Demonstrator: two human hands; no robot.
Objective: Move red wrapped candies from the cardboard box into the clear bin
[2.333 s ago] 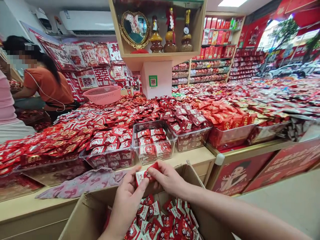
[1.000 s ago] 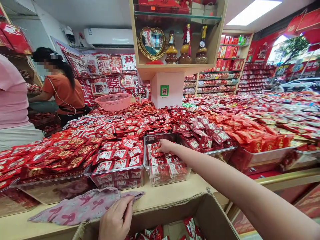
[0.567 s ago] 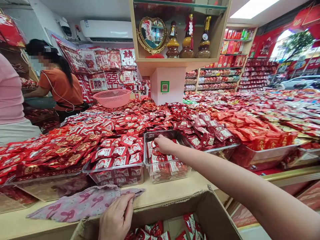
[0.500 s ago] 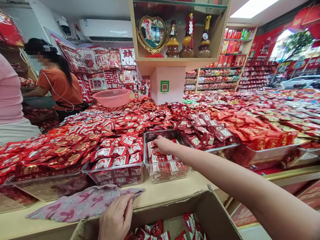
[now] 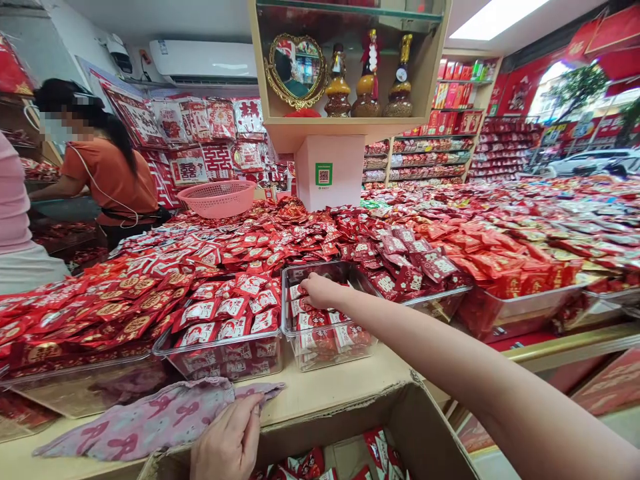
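Note:
My right hand (image 5: pixel 321 292) reaches across into a clear plastic bin (image 5: pixel 339 270) partly filled with small red-and-white packets (image 5: pixel 311 340). Its fingers are curled down onto a packet at the bin's left side; the fingertips are partly hidden. Close to me, my left hand (image 5: pixel 226 438) grips the left part of the rim of an open cardboard box (image 5: pixel 417 430), fingers together and bent over the edge. Inside that box lie several loose red-and-white packets (image 5: pixel 383 457). Beside my left hand, a pink patterned cloth (image 5: pixel 145 420) lies on the counter.
Another bin of red-and-white packets (image 5: pixel 233 327) stands just left. Dark red packets (image 5: pixel 420 260) and orange-red packets (image 5: pixel 520 260) are heaped to the right. A pink basket (image 5: pixel 217 200) sits behind, near a pillar (image 5: pixel 345 173). Two people, one in an orange top (image 5: pixel 107 177), stand at left.
The view has shifted slightly, so the scene sits a little further left. My right hand stays in the bin, its fingers slightly differently placed on the packets; my left hand remains on the box rim.

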